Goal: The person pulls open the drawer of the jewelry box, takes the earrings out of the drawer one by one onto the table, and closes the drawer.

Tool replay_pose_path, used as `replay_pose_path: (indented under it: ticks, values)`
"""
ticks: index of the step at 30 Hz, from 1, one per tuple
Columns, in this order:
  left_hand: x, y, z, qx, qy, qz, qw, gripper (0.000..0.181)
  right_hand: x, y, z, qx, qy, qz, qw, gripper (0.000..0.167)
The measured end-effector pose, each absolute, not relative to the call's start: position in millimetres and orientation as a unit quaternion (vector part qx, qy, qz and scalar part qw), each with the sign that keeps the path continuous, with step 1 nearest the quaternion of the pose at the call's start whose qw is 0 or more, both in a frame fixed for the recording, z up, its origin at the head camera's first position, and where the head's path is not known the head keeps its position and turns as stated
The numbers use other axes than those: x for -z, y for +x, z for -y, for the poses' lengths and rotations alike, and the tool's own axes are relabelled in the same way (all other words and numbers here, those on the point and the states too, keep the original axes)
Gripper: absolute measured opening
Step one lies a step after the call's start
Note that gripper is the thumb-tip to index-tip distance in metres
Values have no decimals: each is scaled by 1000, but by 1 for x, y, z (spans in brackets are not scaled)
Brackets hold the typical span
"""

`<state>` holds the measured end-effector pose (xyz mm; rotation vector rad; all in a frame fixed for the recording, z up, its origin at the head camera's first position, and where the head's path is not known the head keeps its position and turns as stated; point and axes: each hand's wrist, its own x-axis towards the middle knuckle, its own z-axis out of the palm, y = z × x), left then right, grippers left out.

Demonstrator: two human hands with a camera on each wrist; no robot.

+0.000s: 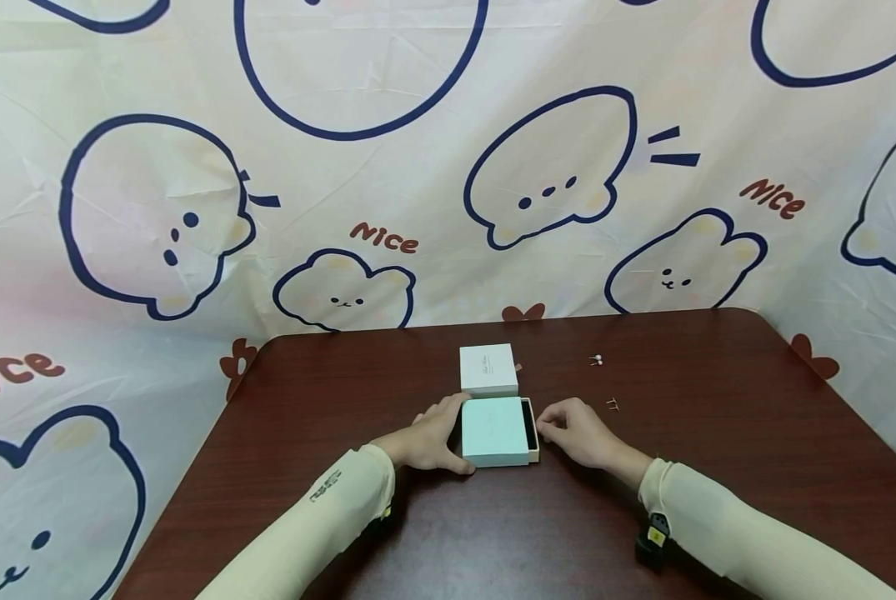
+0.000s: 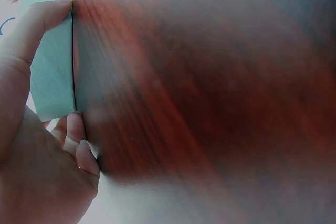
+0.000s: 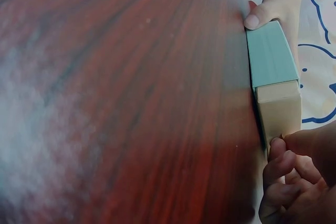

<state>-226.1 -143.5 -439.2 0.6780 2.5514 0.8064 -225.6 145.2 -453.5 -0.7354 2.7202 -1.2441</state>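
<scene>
A teal drawer-style box (image 1: 493,432) lies on the table, its cream inner drawer (image 3: 278,108) pulled part way out on the right. A dark interior shows in the gap. My left hand (image 1: 428,435) grips the teal sleeve from the left; in the left wrist view the thumb is on the near side and the fingertips lie by the end. My right hand (image 1: 578,432) is at the drawer's right end, where thumb and index finger pinch what looks like a small pull tab, mostly hidden by the fingers.
Just behind the teal box sits a white box (image 1: 488,368) with faint printing and a small tab at its right. Small earrings (image 1: 596,360) lie at the back right, and another small metallic pair (image 1: 613,404) lies closer. A patterned cloth (image 1: 432,192) hangs behind the table.
</scene>
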Motion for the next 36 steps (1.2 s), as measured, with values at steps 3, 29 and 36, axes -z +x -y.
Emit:
replay_pose_path:
  ticks: [3, 29, 36]
  values:
    - [440, -226, 144, -285, 240, -908, 189, 113, 454, -226, -145, 404, -241, -882, 30, 16]
    - [440, -226, 144, -284, 246, -909, 182, 112, 454, -226, -140, 399, -237, -885, 30, 16]
    - [438, -225, 143, -283, 244, -909, 188, 112, 453, -226, -138, 397, -235, -887, 32, 17]
